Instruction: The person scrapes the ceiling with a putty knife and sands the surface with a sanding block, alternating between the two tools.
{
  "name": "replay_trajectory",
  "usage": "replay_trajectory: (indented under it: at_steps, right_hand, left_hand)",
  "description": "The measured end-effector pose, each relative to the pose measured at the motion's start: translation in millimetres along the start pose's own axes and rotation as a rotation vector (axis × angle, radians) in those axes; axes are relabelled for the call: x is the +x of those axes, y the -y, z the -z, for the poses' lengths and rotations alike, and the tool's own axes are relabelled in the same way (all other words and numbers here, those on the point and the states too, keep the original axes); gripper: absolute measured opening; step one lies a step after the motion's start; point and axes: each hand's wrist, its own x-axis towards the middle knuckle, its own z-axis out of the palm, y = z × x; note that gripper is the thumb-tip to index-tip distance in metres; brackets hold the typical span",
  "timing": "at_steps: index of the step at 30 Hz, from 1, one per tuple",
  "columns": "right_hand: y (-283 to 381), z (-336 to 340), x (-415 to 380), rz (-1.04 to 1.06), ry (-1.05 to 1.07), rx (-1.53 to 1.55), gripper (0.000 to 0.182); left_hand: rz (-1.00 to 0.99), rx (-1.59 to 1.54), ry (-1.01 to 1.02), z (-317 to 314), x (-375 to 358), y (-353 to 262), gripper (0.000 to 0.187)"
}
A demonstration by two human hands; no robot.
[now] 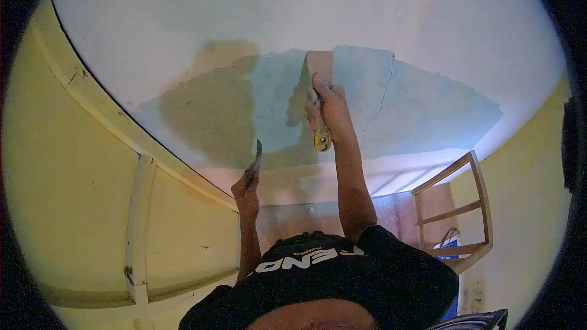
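Observation:
My right hand (327,101) is raised to the ceiling, its fingers wrapped round the worn yellow handle of a broad putty knife (321,61). The flat of that blade lies against or very close to the ceiling surface. Lower and to the left, my left hand (246,186) grips a second thin-bladed tool, apparently another putty knife (258,148), seen nearly edge-on and pointing upward. Its handle is mostly hidden by the fingers. A pale blue-green patch (428,104) spreads across the white ceiling (306,6), with darker shadowed areas left of my right hand.
A thin crack (384,95) runs down the ceiling, right of my right hand. Yellow walls (73,177) with raised battens stand at the left. At the right, a wooden frame (483,201) with crossbars juts out high up near the yellow wall.

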Motion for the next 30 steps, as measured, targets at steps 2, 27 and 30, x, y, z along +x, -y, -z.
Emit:
replay_trajectory:
  at_steps: [2,27,30]
  right_hand:
    - [3,2,-7,-0.018,0.051,0.009,0.048]
    - [8,2,-9,-0.045,0.026,0.037,0.049]
    - [-1,7,-9,-0.004,0.059,-0.002,0.047]
  left_hand:
    - [-0.006,0.003,-0.012,-2,1,-4,0.027]
    - [-0.332,0.399,-0.004,-17,11,-44,0.045]
    - [-0.692,0.607,0.014,-31,46,-72,0.066]
